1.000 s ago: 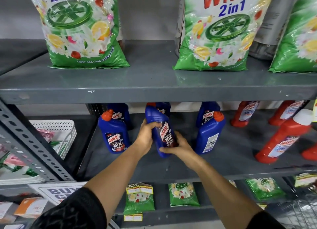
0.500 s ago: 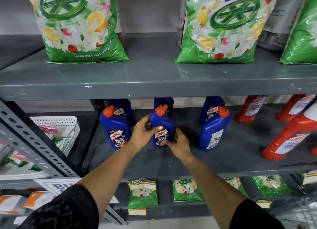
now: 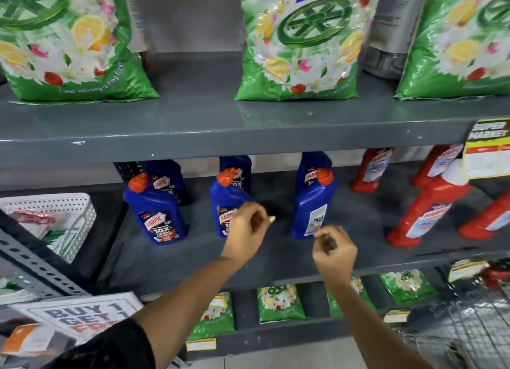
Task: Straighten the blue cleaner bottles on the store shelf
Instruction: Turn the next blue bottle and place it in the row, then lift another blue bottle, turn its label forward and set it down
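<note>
Three blue cleaner bottles with orange caps stand upright in a front row on the grey middle shelf: the left bottle, the middle bottle and the right bottle, whose back label faces me. Three more blue bottles stand behind them, half hidden by the shelf above. My left hand hovers just right of the middle bottle, fingers loosely curled, holding nothing. My right hand is in front of the right bottle's base, fingers curled, also holding nothing.
Red cleaner bottles lean on the right of the same shelf. Green detergent bags sit on the shelf above, smaller packs below. A white basket is at the left, a wire cart at the lower right.
Both hands have let go of the middle blue bottle, which now stands upright, and have drawn back and moved right. The camera has moved closer and tilted.
</note>
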